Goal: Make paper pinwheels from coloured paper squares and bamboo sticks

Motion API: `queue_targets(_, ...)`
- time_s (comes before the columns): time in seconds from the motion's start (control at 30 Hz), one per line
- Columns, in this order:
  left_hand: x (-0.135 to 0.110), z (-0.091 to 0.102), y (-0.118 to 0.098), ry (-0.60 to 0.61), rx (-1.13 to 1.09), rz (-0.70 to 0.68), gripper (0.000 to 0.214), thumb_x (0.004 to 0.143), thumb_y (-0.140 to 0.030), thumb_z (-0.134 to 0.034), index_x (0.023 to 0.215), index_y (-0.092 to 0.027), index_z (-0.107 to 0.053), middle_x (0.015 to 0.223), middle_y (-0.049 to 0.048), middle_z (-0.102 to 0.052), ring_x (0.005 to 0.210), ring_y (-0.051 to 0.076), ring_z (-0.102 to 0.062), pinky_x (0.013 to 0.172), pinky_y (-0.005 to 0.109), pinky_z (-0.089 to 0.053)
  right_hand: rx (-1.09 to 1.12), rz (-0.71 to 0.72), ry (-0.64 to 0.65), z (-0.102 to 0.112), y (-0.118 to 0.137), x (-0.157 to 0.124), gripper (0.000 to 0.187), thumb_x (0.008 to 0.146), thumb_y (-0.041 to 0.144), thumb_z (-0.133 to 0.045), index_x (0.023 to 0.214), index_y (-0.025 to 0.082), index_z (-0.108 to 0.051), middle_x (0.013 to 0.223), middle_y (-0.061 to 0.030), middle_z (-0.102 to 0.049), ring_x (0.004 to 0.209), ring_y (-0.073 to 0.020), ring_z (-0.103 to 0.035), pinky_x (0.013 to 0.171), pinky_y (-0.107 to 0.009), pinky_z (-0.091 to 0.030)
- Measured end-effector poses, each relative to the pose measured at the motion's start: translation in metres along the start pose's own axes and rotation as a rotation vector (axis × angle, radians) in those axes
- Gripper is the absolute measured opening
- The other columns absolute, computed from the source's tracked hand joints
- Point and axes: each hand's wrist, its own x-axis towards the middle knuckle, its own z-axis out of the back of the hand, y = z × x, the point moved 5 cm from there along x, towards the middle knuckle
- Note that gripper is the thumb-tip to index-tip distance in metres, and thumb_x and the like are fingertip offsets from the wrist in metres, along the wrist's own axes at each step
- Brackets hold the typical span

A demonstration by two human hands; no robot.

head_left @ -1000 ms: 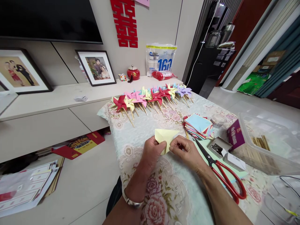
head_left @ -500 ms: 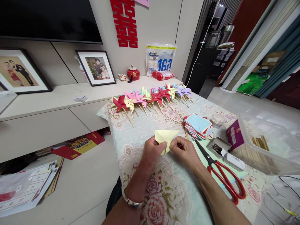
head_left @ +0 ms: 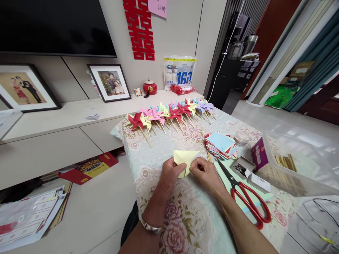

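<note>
A pale yellow folded paper square (head_left: 185, 157) sits just above the floral tablecloth (head_left: 190, 218), pinched between both my hands. My left hand (head_left: 169, 174) grips its left edge with thumb and fingers closed. My right hand (head_left: 205, 173) pinches its right lower edge. A silver bracelet is on my left wrist. To the right lie a stack of coloured paper squares (head_left: 221, 144) and red-handled scissors (head_left: 245, 195).
A row of several paper pinwheels (head_left: 169, 113) on sticks lies at the table's far end. A clear plastic box (head_left: 293, 162) with wooden sticks, a purple box (head_left: 259, 154) and a small tin of pins (head_left: 242, 166) stand at the right. A low cabinet with framed photos is at the left.
The view has tilted slightly, so everything sits a little lower and further left. My hands keep their pinch on the yellow paper with hardly any movement.
</note>
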Motion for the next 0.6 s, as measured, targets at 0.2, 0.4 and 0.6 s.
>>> queue_targets(0.2,-0.021,0.001,-0.003,0.036,-0.006,0.012,0.032,0.06,-0.024,-0.078,0.089,-0.011,-0.075,0.071,0.0032,-0.074,0.062,0.018,-0.065,0.064,0.027,-0.049,0.023,0.009,0.012,-0.002,0.004,-0.016,0.011,0.072,0.024,-0.058,0.061,0.021,-0.058,0.061,0.0023,-0.051,0.058,-0.0141,-0.044,0.053,-0.025,-0.033)
queue_targets(0.4,-0.057,0.005,0.004,0.078,0.009,0.085,0.031,0.063,-0.025,-0.078,0.091,-0.012,-0.076,0.073,0.0034,-0.075,0.062,0.018,-0.064,0.065,0.028,-0.049,0.101,0.012,0.028,-0.004,0.008,-0.055,0.012,0.075,0.025,-0.061,0.064,0.02,-0.06,0.067,0.0016,-0.054,0.061,-0.0139,-0.048,0.057,-0.026,-0.036)
queue_targets(0.6,-0.086,0.005,0.01,0.118,0.035,0.056,0.031,0.069,-0.024,-0.075,0.098,-0.012,-0.076,0.078,0.0032,-0.075,0.066,0.019,-0.065,0.065,0.027,-0.048,0.203,-0.036,0.029,-0.004,0.007,-0.082,0.012,0.075,0.029,-0.063,0.067,0.02,-0.06,0.066,0.0027,-0.051,0.06,-0.0137,-0.046,0.057,-0.026,-0.035)
